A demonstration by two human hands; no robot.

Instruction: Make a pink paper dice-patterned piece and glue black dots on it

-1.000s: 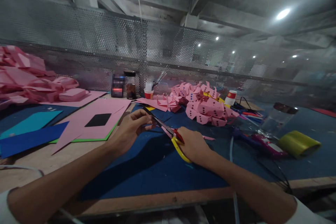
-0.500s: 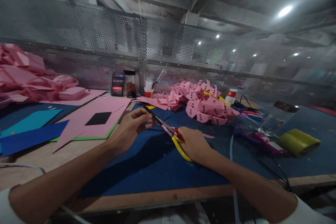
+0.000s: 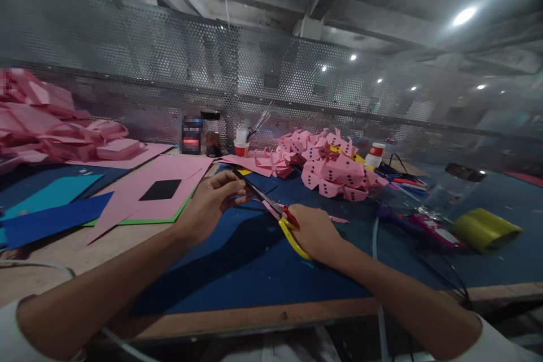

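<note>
Two handle loops suit your grip in the head view: the scissors (image 3: 285,228) look light and stiff, their handles red and yellow, their blades slim, above the blue surface (image 3: 237,288). Your right hand (image 3: 316,235) clasps them; your left (image 3: 203,206) curls by the tips, its hold unclear.

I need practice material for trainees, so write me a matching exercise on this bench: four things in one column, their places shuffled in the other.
Things
1. scissors
2. black square
3. yellow roll
4. dotted pink pieces

Places
A. on a pink sheet
B. heaped beyond the right hand
C. held in the right hand
D. beside the clear jar

Right pairs: 1-C, 2-A, 3-D, 4-B
</note>
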